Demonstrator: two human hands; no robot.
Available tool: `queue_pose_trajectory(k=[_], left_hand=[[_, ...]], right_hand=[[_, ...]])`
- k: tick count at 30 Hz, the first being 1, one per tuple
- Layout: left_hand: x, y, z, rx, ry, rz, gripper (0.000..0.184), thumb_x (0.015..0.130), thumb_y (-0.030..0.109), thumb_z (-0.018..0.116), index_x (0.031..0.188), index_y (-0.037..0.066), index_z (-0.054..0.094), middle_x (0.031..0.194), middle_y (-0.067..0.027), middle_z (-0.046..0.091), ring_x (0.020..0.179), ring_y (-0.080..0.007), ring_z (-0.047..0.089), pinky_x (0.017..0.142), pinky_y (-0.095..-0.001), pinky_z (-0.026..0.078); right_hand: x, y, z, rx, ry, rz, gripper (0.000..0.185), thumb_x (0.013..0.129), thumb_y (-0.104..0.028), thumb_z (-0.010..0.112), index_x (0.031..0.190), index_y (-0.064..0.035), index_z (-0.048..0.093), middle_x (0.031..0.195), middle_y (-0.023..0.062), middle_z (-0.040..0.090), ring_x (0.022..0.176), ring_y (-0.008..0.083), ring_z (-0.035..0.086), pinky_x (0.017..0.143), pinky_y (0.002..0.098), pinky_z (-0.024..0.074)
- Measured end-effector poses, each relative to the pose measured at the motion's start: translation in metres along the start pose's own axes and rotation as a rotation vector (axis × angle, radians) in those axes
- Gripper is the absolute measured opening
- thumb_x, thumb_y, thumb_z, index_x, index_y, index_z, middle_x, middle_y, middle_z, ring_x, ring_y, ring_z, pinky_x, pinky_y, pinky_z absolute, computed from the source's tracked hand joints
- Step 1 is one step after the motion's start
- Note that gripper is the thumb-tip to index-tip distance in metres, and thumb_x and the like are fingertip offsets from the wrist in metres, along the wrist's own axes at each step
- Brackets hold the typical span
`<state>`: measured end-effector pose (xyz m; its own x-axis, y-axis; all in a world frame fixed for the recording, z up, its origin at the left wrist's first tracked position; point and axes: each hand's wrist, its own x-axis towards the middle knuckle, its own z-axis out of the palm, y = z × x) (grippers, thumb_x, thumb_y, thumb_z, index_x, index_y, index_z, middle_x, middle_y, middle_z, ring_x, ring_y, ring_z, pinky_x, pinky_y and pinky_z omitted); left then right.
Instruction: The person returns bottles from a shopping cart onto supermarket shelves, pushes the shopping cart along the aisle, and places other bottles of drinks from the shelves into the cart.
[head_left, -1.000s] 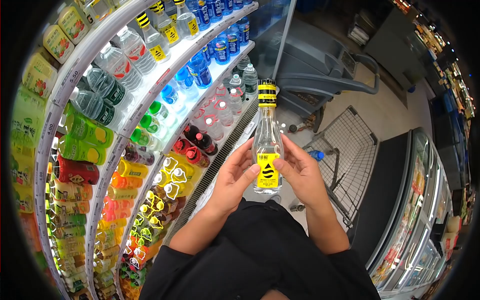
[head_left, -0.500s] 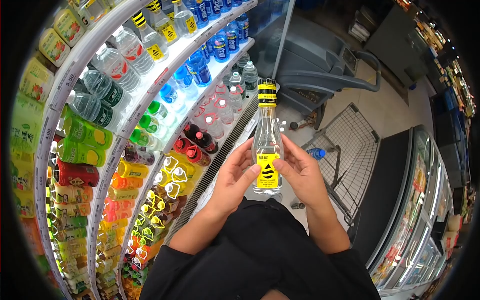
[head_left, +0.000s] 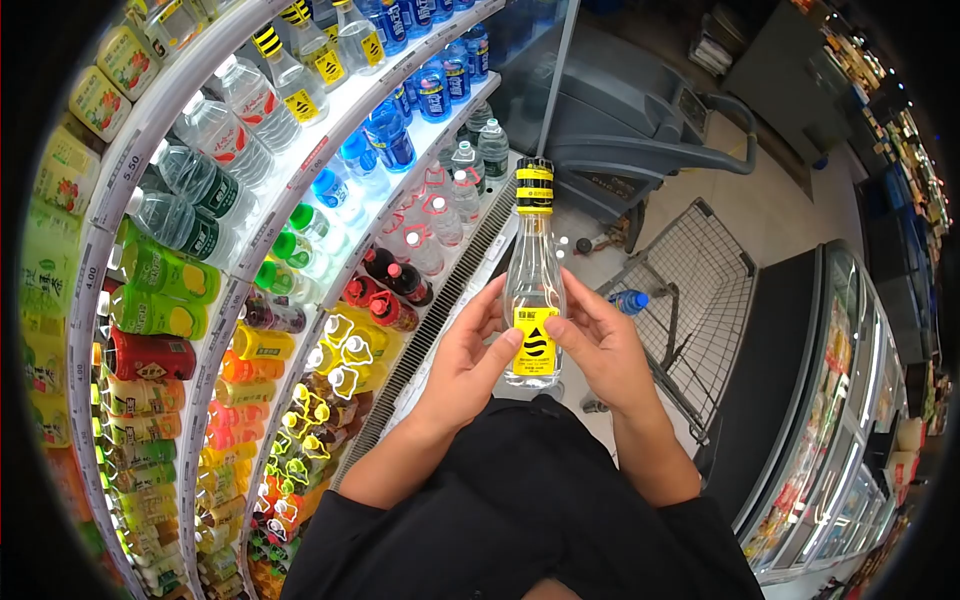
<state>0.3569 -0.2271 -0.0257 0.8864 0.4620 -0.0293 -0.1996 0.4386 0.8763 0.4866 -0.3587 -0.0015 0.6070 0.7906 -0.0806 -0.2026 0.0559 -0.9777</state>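
A clear bottle (head_left: 536, 270) with a yellow label and a black-and-yellow striped cap stands upright in front of my chest. My left hand (head_left: 470, 345) grips its left side, thumb on the edge of the label. From the right, my right hand (head_left: 600, 345) closes on the same bottle, its thumb also by the label. The fingertips behind the glass are partly hidden. Similar bottles with striped caps (head_left: 296, 85) stand on the upper shelf to the left.
Curved drink shelves (head_left: 240, 265) packed with bottles fill the left side. A wire shopping cart (head_left: 690, 300) holding a blue-capped bottle (head_left: 628, 301) stands beyond my right hand. Behind it is a grey machine with a handle (head_left: 640, 130). A glass-fronted freezer (head_left: 830, 400) lies at right.
Both hands keep the bottle at nearly the same spot. The shelves and cart have shifted slightly in view, as the camera moved a little.
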Motion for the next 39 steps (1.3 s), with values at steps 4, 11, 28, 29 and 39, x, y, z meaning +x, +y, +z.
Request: queue_pose_trajectory(k=[4,11,28,29,39], left_hand=[[-0.002,0.002,0.001,-0.002,-0.021,0.019,0.065,0.101,0.004,0.059,0.158,-0.005,0.028,0.146,-0.0173,0.05,0.134,-0.0232,0.05,0.112,-0.0367,0.042],[-0.01,0.008,-0.006,0.152,-0.097,-0.009,0.078,0.096,-0.003,0.063,0.162,-0.001,0.022,0.154,-0.0147,0.042,0.14,-0.0218,0.043,0.11,-0.0376,0.045],[-0.018,0.0,-0.005,0.203,-0.144,0.072,0.098,0.084,-0.005,0.068,0.165,0.002,0.013,0.158,-0.0131,0.035,0.143,-0.0218,0.039,0.11,-0.038,0.043],[-0.018,0.0,-0.004,0.199,-0.138,0.076,0.098,0.084,-0.006,0.069,0.164,0.002,0.014,0.157,-0.0133,0.035,0.143,-0.0218,0.04,0.11,-0.0379,0.043],[-0.015,0.001,-0.003,0.226,-0.122,0.099,0.097,0.082,-0.008,0.067,0.164,0.001,0.017,0.154,-0.0124,0.038,0.141,-0.0214,0.041,0.11,-0.0377,0.043]], right_hand=[[-0.001,-0.002,0.001,0.003,-0.011,-0.034,0.064,0.099,-0.006,0.068,0.154,0.0061,0.038,0.133,0.0142,0.064,0.116,0.0165,0.063,0.098,0.0312,0.0524],[-0.004,-0.002,-0.002,0.01,-0.048,-0.032,0.066,0.098,-0.007,0.069,0.155,0.0055,0.037,0.141,0.0155,0.06,0.124,0.0183,0.06,0.106,0.0345,0.0479],[-0.009,-0.002,-0.001,0.017,-0.044,0.005,0.068,0.097,-0.007,0.07,0.155,0.004,0.038,0.142,0.0139,0.059,0.122,0.0169,0.06,0.104,0.0347,0.049],[-0.009,-0.002,-0.001,0.013,-0.048,0.003,0.068,0.097,-0.007,0.07,0.155,0.0041,0.038,0.142,0.0137,0.059,0.122,0.0167,0.06,0.104,0.0345,0.049],[-0.008,-0.002,-0.003,-0.006,-0.071,-0.015,0.068,0.098,-0.007,0.069,0.156,0.0041,0.037,0.14,0.0135,0.06,0.124,0.0165,0.059,0.101,0.0341,0.0521]])
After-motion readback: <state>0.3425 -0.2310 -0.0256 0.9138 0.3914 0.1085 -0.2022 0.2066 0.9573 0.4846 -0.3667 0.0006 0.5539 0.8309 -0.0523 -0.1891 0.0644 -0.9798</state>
